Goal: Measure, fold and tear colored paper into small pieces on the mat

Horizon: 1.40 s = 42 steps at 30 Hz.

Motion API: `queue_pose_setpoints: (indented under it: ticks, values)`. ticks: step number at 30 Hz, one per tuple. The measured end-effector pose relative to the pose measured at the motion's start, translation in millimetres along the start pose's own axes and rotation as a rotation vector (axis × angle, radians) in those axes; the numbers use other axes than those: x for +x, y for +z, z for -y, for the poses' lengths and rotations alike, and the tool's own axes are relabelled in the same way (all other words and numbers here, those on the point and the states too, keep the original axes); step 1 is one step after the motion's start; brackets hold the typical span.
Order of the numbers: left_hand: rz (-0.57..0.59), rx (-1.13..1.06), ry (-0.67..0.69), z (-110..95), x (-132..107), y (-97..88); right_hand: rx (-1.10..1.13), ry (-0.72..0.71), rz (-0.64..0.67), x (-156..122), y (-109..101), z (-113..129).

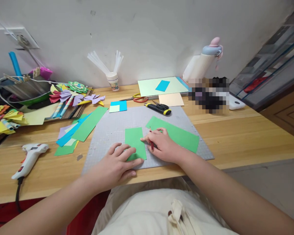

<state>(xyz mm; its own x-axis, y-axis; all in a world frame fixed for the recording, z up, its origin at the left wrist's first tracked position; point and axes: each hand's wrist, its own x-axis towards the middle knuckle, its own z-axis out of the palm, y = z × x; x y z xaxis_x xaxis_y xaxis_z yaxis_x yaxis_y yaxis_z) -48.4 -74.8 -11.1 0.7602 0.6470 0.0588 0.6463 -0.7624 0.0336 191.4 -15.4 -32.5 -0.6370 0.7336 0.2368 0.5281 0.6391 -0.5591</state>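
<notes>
A small green paper rectangle (pixel 134 137) lies flat on the grey cutting mat (pixel 105 130). My left hand (pixel 121 161) is open, its fingers spread over the lower left part of that paper. In my right hand (pixel 163 145) is a red and black pencil (pixel 152 143), with some fingers curled about it; the index fingertip touches the paper's right edge. Under and behind the right hand rests a longer green paper strip (pixel 178 133). Just beyond, a black and yellow utility knife (pixel 158 108) sits on the mat next to black-handled scissors (pixel 161 104).
To the left are a glue gun (pixel 30 160), a pile of coloured paper strips (pixel 88 125) and paper flowers (pixel 71 94). Along the wall stand a paper cup (pixel 112 81) with white sticks and a bottle (pixel 205 62). Red-handled pliers (pixel 140 99) lie behind the mat.
</notes>
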Motion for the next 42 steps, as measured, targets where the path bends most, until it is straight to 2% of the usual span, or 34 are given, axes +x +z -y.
queue_pose_setpoints:
  ticks: [11, 16, 18, 23, 31, 42]
  values:
    - [0.021, -0.023, 0.031, -8.6, 11.1, -0.6, -0.002, 0.003, 0.007, -1.0, -0.4, 0.1]
    - [-0.166, -0.023, -0.027, -6.5, 7.3, 3.0, -0.001, 0.001, 0.008, -0.3, -1.1, 1.0]
    - [-0.192, 0.000, -0.030, -5.0, 5.8, 5.8, -0.001, 0.000, 0.006, -0.2, -1.1, 1.0]
    - [-0.109, 0.051, 0.010, -3.9, 4.7, 9.6, -0.004, -0.003, 0.005, -0.5, -1.0, 0.3]
    - [-0.002, 0.119, 0.042, 1.6, -0.1, -0.4, -0.002, -0.006, 0.013, -0.7, -0.7, -0.4]
    - [0.012, 0.161, -0.002, 12.0, -22.0, -2.2, 0.006, -0.007, 0.008, -1.2, -1.0, 1.2]
